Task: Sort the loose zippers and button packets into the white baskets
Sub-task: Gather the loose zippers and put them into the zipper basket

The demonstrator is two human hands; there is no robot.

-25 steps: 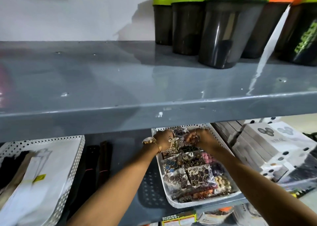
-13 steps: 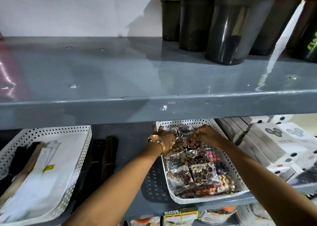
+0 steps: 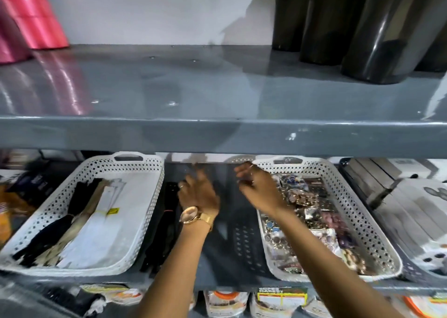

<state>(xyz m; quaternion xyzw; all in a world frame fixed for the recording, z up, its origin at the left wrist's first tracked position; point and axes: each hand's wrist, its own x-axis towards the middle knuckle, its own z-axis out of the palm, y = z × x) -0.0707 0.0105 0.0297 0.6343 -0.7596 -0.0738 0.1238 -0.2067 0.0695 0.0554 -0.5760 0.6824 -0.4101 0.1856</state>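
Glinting button packets [image 3: 312,223] filling white basket [image 3: 358,218]

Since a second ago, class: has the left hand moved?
Yes. The left hand has left the button basket and now sits over the dark shelf gap to its left.

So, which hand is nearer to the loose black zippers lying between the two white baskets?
Left. The left hand hovers just beside the loose black zippers, its wrist next to them. The right hand is farther, at the button basket's left edge.
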